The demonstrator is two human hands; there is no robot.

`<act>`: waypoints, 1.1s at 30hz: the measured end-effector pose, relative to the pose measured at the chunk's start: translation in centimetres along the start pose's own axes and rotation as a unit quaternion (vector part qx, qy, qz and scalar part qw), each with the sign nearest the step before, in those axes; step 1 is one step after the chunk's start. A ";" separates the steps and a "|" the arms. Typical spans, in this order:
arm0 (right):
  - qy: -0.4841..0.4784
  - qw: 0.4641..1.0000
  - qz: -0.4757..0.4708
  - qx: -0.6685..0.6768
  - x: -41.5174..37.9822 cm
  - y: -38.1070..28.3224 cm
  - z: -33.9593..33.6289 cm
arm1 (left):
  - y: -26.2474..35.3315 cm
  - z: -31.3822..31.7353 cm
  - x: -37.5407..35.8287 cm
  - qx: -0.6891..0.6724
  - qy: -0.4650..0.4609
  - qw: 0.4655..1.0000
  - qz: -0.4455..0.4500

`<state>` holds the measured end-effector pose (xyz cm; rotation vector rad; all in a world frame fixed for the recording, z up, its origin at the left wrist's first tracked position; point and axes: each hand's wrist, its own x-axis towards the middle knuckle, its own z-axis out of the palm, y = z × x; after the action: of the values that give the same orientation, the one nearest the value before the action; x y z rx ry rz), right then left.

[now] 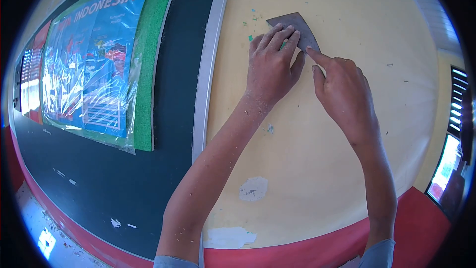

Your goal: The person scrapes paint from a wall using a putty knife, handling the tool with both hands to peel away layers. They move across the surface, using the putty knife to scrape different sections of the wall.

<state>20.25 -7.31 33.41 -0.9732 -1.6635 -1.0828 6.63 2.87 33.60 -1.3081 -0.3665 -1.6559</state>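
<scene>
A flat, dark grey scraper-like blade point(303, 31) lies against the cream wall point(317, 168), high up. My left hand point(273, 64) is at its lower left, with fingertips pressed on the blade's face. My right hand point(342, 87) is at the lower right, its index fingertip on the blade's lower corner and its other fingers curled. Small green scraps point(251, 38) show on the wall beside my left fingers. Whatever is beneath my left palm is hidden.
On the left a dark board point(178, 84) with a pale frame point(210, 69) carries a plastic-covered blue poster point(101, 69) on green backing. Bare patches point(254, 189) mark the wall. A red band runs along the bottom; a louvred window point(455, 99) is at right.
</scene>
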 end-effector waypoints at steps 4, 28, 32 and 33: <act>-0.056 0.996 0.054 0.052 0.6 -0.6 -1.2 | 0.0 -0.2 0.2 0.005 0.005 1.000 -0.008; -0.045 0.997 0.055 0.043 0.1 -0.7 -1.2 | 0.2 -0.7 -0.4 -0.001 -0.021 1.000 -0.007; -0.029 0.998 0.023 0.050 -0.1 -0.2 -1.0 | 0.4 -1.0 -0.6 -0.006 -0.036 0.999 0.011; -0.006 0.999 -0.002 0.051 -0.1 0.1 -0.7 | 0.3 -1.0 -0.5 -0.003 -0.029 1.000 0.001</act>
<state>20.54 -7.96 33.44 -0.9128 -1.7137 -0.9868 6.28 2.25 32.75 -1.3626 -0.3955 -1.6196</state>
